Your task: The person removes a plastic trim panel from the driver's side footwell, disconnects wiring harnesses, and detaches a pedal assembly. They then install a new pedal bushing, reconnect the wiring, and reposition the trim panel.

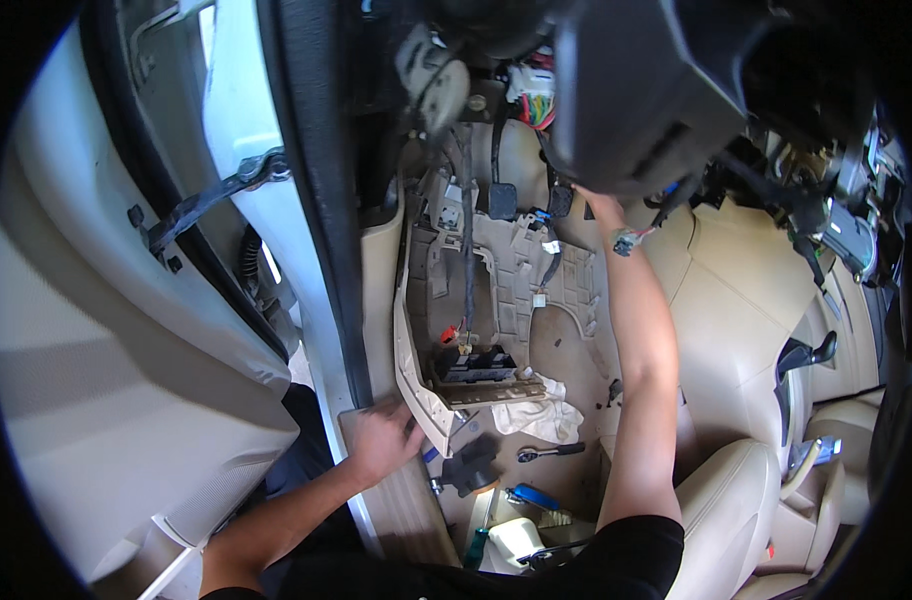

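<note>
Presumably light, stiff, brittle: beige trim panel [436,420], best held by the rim beside the left hand [381,444]; neither that grip nor the right hand's [602,207] can be told.

Beige moulded-plastic trim panel [511,268]: ribbed face exposed, large roughly rectangular opening through its left portion. Lies on the beige footwell floor [556,345], raised left rim running along the floor's left edge, near end tapering to a corner.
</note>
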Available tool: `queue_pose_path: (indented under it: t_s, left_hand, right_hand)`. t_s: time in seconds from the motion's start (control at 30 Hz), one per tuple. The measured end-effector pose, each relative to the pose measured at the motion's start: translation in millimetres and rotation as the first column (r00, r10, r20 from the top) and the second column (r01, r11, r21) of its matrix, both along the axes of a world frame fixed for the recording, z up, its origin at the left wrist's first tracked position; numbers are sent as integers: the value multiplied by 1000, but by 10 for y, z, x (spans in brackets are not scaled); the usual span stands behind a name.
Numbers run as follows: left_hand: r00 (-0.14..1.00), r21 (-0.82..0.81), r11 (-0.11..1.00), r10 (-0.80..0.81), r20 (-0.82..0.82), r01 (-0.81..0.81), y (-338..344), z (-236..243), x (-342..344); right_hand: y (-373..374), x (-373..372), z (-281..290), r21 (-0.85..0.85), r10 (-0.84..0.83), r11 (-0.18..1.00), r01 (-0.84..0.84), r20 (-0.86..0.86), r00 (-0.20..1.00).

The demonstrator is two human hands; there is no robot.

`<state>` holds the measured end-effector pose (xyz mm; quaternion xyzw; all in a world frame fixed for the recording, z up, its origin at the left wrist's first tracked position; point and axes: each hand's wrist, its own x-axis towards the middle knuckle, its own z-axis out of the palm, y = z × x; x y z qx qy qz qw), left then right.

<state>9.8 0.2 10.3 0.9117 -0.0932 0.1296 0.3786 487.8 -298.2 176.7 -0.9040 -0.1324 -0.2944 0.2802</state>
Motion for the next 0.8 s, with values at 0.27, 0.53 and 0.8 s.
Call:
queue_pose_path:
  t_s: [0.27,0.53,0.8]
  left_hand:
    - [997,-12,1000,10,77,-9,-18,48,21]
    - [996,22,1000,9,84,-11,-16,39,20]
    - [999,-91,995,45,5,-44,-20,7,6]
  right_hand:
    - [118,38,62,571,236,813,-115,-143,961]
    - [171,-119,274,0,46,999,-46,115,992]
    - [288,-204,337,45,-81,996,79,61,995]
